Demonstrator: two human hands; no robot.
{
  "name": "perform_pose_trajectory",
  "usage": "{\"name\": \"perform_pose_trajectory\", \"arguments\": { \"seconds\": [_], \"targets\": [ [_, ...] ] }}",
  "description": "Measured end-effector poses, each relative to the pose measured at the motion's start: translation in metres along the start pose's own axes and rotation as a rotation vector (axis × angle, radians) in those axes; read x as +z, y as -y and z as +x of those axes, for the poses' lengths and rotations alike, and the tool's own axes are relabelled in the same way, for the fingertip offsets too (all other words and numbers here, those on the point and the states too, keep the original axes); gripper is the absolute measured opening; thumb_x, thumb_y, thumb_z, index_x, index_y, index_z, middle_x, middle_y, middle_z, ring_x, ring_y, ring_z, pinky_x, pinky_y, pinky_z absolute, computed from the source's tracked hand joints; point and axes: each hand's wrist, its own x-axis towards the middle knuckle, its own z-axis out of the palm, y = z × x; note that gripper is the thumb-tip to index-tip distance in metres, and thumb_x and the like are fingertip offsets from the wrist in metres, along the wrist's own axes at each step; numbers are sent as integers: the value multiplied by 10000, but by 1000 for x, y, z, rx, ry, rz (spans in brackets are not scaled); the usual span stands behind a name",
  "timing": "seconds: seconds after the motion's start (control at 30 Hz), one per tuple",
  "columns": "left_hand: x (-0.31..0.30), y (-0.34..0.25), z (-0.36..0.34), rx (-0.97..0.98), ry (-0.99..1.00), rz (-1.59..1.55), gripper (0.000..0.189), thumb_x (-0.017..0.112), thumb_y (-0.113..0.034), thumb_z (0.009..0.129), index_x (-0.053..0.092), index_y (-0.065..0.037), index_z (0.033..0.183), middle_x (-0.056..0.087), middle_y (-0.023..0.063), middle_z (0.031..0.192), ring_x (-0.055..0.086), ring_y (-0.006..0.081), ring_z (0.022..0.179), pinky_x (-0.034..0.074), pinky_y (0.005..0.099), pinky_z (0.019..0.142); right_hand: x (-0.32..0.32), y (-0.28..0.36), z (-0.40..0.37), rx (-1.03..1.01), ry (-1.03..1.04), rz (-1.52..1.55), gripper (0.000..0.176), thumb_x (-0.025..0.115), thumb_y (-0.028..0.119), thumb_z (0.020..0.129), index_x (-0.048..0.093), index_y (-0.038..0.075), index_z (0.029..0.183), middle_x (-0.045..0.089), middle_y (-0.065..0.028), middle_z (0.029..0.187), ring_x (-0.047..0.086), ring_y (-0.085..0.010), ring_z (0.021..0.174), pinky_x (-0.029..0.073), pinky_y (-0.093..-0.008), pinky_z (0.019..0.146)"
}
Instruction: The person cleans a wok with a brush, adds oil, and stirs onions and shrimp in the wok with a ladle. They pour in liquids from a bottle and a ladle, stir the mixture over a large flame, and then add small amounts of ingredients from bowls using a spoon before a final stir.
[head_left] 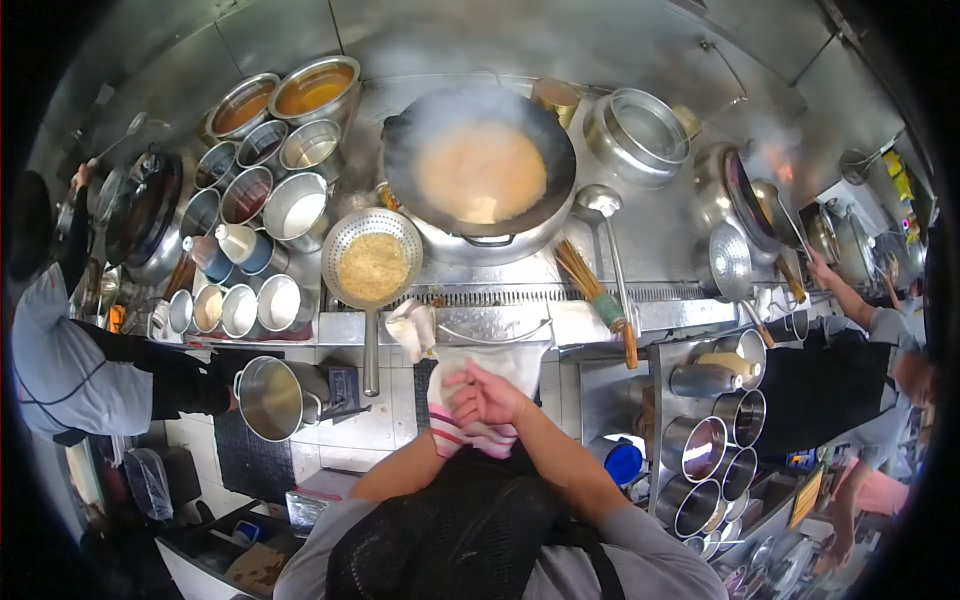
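Observation:
My right hand [492, 396] is closed, its fingers curled in front of my body and pressed against my left hand [460, 399]. The fingers of the left hand are mostly hidden where the two meet. A white towel [520, 368] hangs at the stove's front edge behind my hands, and its red-striped ends [491, 440] show below them and by the left wrist. Beyond stands a large black wok [480, 230] with steaming orange-brown liquid [490, 165]. Left of it rests a perforated strainer [372, 222] holding pale yellowish bits [372, 266].
A ladle [616, 255] and a bamboo brush [600, 295] lie right of the wok. Seasoning pots [298, 205] crowd the left side, and a metal pot [271, 398] stands below. Co-workers stand at the left [90, 350] and right [830, 385]. Metal containers [697, 445] fill the right-hand rack.

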Motion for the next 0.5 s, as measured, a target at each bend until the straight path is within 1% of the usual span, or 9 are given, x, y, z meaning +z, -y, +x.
{"name": "perform_pose_trajectory", "arguments": {
  "seconds": [0.07, 0.17, 0.23, 0.27, 0.3, 0.37, 0.4, 0.47, 0.5],
  "targets": [
    [7, 20, 5, 87, 167, -67, 257, 403, -212, 1011, 576, -55, 1119, 627, 80, 982, 611, 212, 857, 497, 330, 802, -23, 2, 11, -127, 40, 148, 366, 592, 370, 966, 643, 10, 1010, 675, -81, 773, 637, -146, 617, 546, -279, 589],
    [11, 40, 12, 155, 306, -91, 266, 386, -219, 1015, 578, -59, 1105, 615, 75, 962, 601, 209, 855, 491, 331, 811, -57, -2, 37, -207, -149, 198, 349, 571, 339, 978, 639, 0, 1027, 686, -91, 779, 598, -132, 539, 521, -276, 549],
    [13, 48, 17, 174, 333, -78, 273, 375, -224, 1018, 580, -61, 1096, 606, 71, 948, 594, 206, 854, 487, 331, 817, -53, -2, 40, -417, -735, -607, 348, 519, 326, 990, 647, 6, 1041, 701, -140, 838, 666, -205, 711, 517, -301, 629],
    [11, 53, 16, 173, 334, -85, 273, 375, -224, 1018, 580, -61, 1096, 606, 71, 948, 594, 206, 854, 487, 331, 817, -54, -10, 44, -560, -980, -1069, 316, 496, 270, 986, 641, 6, 1083, 694, -160, 885, 662, -256, 798, 514, -361, 720],
    [10, 55, 19, 292, 278, 207, 272, 383, -222, 1012, 573, -59, 1116, 599, 80, 982, 581, 217, 899, 469, 335, 851, -55, -13, 43, -562, -982, -1077, 316, 496, 270, 986, 641, 6, 1083, 694, -160, 885, 662, -256, 798, 514, -361, 720],
    [8, 58, 24, 524, 141, 786, 278, 398, -217, 1000, 561, -54, 1156, 585, 99, 1051, 556, 237, 990, 434, 342, 919, -56, -22, 37, -633, -752, -960, 340, 480, 287, 985, 633, 22, 1132, 687, -183, 982, 642, -306, 879, 493, -386, 817],
    [9, 58, 24, 632, 61, 1075, 286, 406, -214, 994, 555, -52, 1176, 577, 109, 1085, 544, 247, 1036, 417, 345, 953, -152, -41, 80, -714, -738, -1090, 372, 444, 304, 997, 625, 34, 1178, 676, -187, 1045, 636, -265, 900, 485, -368, 847],
    [11, 62, 23, 828, -127, 1649, 309, 422, -210, 983, 542, -47, 1216, 563, 128, 1153, 519, 267, 1127, 382, 352, 1021, -211, -61, 110, -792, -814, -1198, 370, 466, 297, 993, 616, 36, 1207, 675, -182, 1070, 636, -249, 933, 485, -360, 863],
    [47, 33, -1, 605, -145, 1934, 361, 419, -257, 981, 510, -63, 1271, 527, 134, 1238, 481, 281, 1187, 360, 361, 1049, -222, -67, 115, -873, -885, -1298, 373, 488, 290, 989, 607, 38, 1237, 674, -177, 1095, 637, -233, 966, 484, -352, 879]
  ]
}}
